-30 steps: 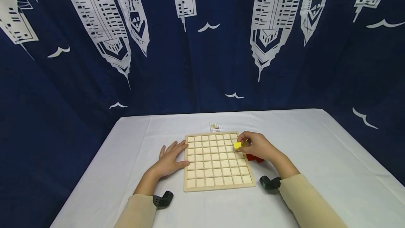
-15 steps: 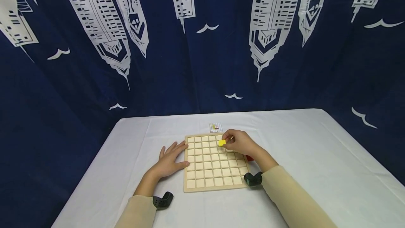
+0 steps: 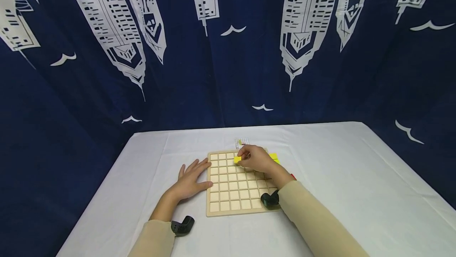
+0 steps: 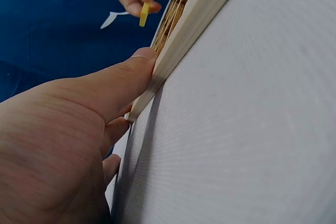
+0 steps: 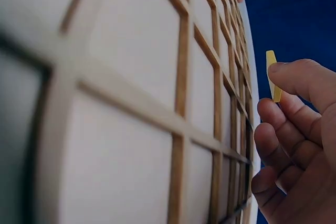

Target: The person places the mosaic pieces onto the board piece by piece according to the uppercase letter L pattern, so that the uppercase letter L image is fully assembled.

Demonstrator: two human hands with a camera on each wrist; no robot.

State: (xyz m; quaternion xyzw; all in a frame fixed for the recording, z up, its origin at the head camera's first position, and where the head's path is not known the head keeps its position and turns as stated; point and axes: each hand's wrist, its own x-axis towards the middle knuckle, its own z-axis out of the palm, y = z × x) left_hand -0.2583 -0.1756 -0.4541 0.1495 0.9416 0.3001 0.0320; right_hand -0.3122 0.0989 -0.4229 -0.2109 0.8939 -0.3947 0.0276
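Observation:
My right hand (image 3: 257, 160) pinches a small flat yellow square tile (image 3: 237, 160) between thumb and fingers, above the far part of a wooden grid board (image 3: 223, 196). Seen from the right wrist, the tile (image 5: 273, 80) stands edge-on and apart from the board's wooden dividers. My left hand (image 3: 191, 181) rests at the board's left side, fingers spread, thumb and fingertips touching the frame. In the left wrist view the thumb (image 4: 126, 77) lies against the light wooden edge (image 4: 184, 45). Part of the board's right side is hidden beneath my right hand and forearm.
More yellow tiles (image 3: 273, 156) lie just right of the board. A bit of red (image 3: 293, 176) shows beside my right wrist, mostly covered. Behind the board lies a small printed grid card (image 3: 240, 142). The white-covered table (image 3: 335, 158) meets a dark blue patterned curtain (image 3: 221, 75).
With the yellow tile in its pinch, my right hand has moved left from the board's right edge across its far rows. Other yellow tiles have come into sight. The left hand stays put.

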